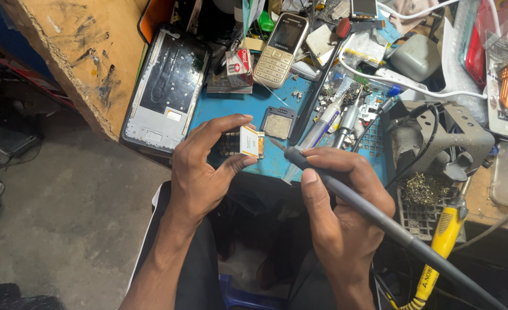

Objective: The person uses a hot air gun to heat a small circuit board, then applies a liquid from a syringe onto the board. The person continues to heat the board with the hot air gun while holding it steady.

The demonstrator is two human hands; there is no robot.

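Left hand point(199, 172) pinching a small screen module point(251, 141) between thumb and fingers, fingers clamped on its edges, holding it upright above the near edge of the blue mat point(248, 106). A dark keypad board point(229, 143) showing just behind the module, partly hidden by the fingers; cannot tell whether touching it.

Right hand point(343, 198) closing around a grey soldering iron point(345, 192), fingers wrapped tight on the handle, thumb lying along it. Iron tip point(275, 144) pointing left toward the module's right edge, sitting just beside it; contact not clear. Grey cord running away to the near right.

Lying on the mat, far of the module: a small square metal frame point(277, 122), with tiny loose parts scattered beside it. Resting to the left, half on the mat and half on the wooden tabletop point(87, 51): a black phone frame point(166, 86). Lying farther back: a gold keypad phone point(280, 50), with a small red-and-white box point(238, 63) just left of it. Leaning across the mat's right part: a long black tool and a syringe point(322, 123). Sitting at the right: a grey metal stand point(443, 140), with brass wool point(423, 189) near it and a yellow-handled tool point(440, 247) nearer still.
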